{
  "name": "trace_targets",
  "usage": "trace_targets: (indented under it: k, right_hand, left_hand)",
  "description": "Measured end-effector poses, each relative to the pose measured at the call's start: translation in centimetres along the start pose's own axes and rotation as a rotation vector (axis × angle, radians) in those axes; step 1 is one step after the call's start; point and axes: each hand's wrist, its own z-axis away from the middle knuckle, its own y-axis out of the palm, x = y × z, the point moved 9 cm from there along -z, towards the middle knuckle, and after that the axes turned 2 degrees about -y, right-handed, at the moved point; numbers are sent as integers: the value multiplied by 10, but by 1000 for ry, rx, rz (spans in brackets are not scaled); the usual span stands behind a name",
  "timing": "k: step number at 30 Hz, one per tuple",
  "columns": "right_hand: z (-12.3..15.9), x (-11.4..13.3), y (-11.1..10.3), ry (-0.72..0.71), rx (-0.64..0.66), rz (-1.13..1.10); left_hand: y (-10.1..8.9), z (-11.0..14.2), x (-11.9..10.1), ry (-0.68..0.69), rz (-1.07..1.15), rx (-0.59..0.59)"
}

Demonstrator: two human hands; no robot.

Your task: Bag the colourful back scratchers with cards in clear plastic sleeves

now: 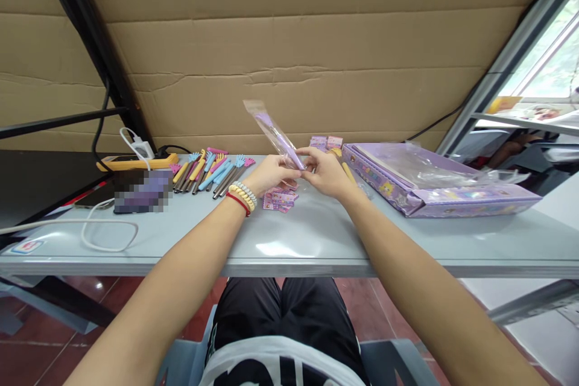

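Both hands hold a clear plastic sleeve [271, 131], tilted up and to the left above the table, with a long purple piece inside. My left hand [271, 176] grips the sleeve near its lower end from the left. From the right, the fingers of my right hand [323, 170] pinch that same lower end. Under the hands lies a small pile of pink and purple printed cards [279, 199]. Left of them are several back scratchers [215, 172] with hand-shaped heads, coloured handles and metal rods. A yellow one [348, 172] lies partly hidden behind my right hand.
A purple printed box [416, 206] with clear plastic bags [446, 174] on it stands at the right. More cards [319, 142] lie at the back. On the left are a phone [94, 198], a white cable [111, 248] and a yellow-edged power strip [136, 163]. Cardboard [289, 48] backs the table.
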Motion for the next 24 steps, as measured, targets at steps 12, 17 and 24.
trace_targets:
  k: [12,17,24]
  right_hand:
    - [-1,4,-3,7,-47,50]
    - [0,8,-2,-21,-35,47]
    - [0,11,4,-54,14,68]
  left_hand:
    - [-13,-5,4,-14,48,-159]
    - [-24,-6,7,-12,181,-239]
    - [-36,-4,1,91,348,-339]
